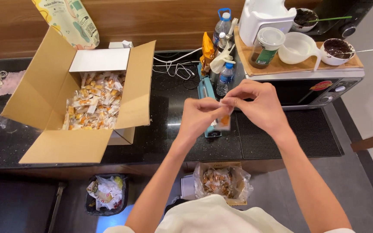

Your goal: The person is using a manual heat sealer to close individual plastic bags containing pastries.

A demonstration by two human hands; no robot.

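My left hand [200,117] and my right hand [257,105] meet above the black counter [169,125], both pinching a small clear wrapper [224,121] with an orange sweet inside. Right below the wrapper stands a teal heat sealer [205,92], partly hidden by my hands. At the left, an open cardboard box [48,99] holds several wrapped sweets [93,101] of the same kind.
A microwave [311,88] at the right carries a wooden tray [281,67] with a jar, a white jug and bowls. Water bottles [225,77] and cables lie behind the sealer. Below the counter sit a clear bag of sweets [221,183] and a waste bin [106,194].
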